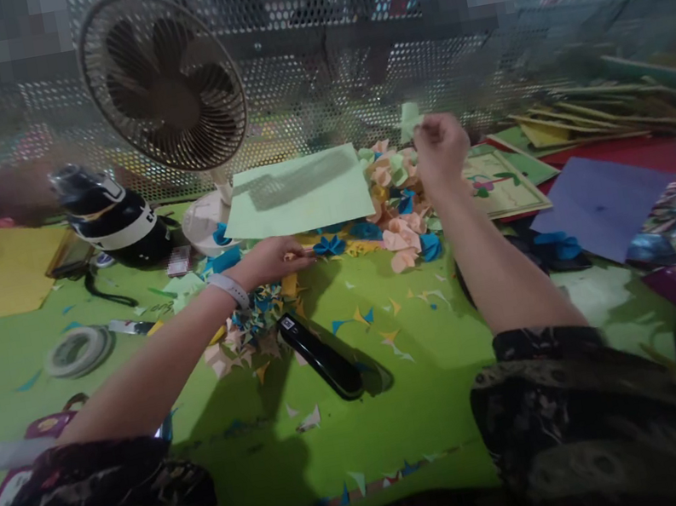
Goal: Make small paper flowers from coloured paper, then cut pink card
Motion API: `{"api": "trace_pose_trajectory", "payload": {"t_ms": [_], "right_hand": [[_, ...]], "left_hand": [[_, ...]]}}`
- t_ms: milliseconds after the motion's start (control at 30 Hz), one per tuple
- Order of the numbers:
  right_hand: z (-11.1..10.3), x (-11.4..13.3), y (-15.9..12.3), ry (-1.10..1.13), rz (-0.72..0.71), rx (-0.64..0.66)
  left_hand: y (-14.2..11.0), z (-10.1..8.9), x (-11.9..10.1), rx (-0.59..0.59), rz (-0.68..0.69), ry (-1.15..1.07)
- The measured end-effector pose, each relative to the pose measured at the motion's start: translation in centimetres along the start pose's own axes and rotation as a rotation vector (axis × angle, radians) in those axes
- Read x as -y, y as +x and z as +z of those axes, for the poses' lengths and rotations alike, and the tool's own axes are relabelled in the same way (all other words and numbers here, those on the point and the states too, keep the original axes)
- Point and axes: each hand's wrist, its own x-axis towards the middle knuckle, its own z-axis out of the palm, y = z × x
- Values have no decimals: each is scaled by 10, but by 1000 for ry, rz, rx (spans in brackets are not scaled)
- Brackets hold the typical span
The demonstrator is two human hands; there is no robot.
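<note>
My right hand (445, 147) is raised at the back, its fingers pinching a light green paper flower (410, 120) beside a pile of peach, green and blue paper flowers (404, 240). Lower and to the left, my left hand (275, 262) has its fingertips pressed together at a blue paper flower (330, 246), which it appears to grip by one side. Just behind it stands a sheet of light green paper (302, 194) with a shadow across it. A black stapler (322, 357) lies in front of my left hand, next to heaped paper scraps (257, 314).
A fan (167, 83) and a black bottle (118, 221) stand at the back left, before a perforated metal screen (306, 60). A tape roll (79, 351) and cutter knife (132, 326) lie left. Purple paper (601, 200) and piled card (574, 114) are right.
</note>
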Motion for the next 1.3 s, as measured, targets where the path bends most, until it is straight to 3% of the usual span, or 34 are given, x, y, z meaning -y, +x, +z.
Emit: {"api": "trace_pose_trajectory", "payload": {"t_ms": [100, 233, 300, 367, 400, 467, 567, 667, 767, 833, 967, 1033, 1100, 1167, 1267, 1300], "right_hand": [[-5, -4, 9, -98, 51, 161], [-1, 16, -23, -94, -24, 352], [8, 33, -48, -50, -57, 608], [20, 46, -72, -48, -123, 994], [26, 50, -83, -81, -188, 1078], [38, 51, -101, -190, -309, 1085], [46, 43, -117, -326, -345, 1037], [34, 38, -113, -296, -280, 1029], [10, 39, -86, -169, -196, 1000], [-5, 42, -54, -85, -151, 879], [-15, 42, 13, -217, -149, 320], [-11, 42, 26, -308, -200, 221], [-5, 45, 16, -315, -270, 270], [3, 49, -15, -296, -315, 450], [18, 56, -72, -327, -385, 1016], [24, 57, -87, -415, -456, 1141]], "left_hand": [[2, 1, 10, 120, 87, 274], [9, 3, 24, 52, 70, 387], [14, 2, 31, -5, 78, 414], [18, 0, 35, -7, 101, 434], [20, -2, 36, 0, 106, 444], [20, -5, 36, 13, 98, 461], [18, -8, 34, 7, 67, 476], [17, -10, 35, -5, 60, 481], [18, -10, 39, -2, 61, 470], [19, -10, 42, 3, 58, 468], [21, -7, 40, 28, 73, 507], [22, -4, 39, 35, 84, 526], [24, -1, 38, 43, 87, 574], [26, 1, 36, 63, 61, 668], [27, 3, 30, 89, -8, 819], [27, 2, 27, 90, -28, 858]]}}
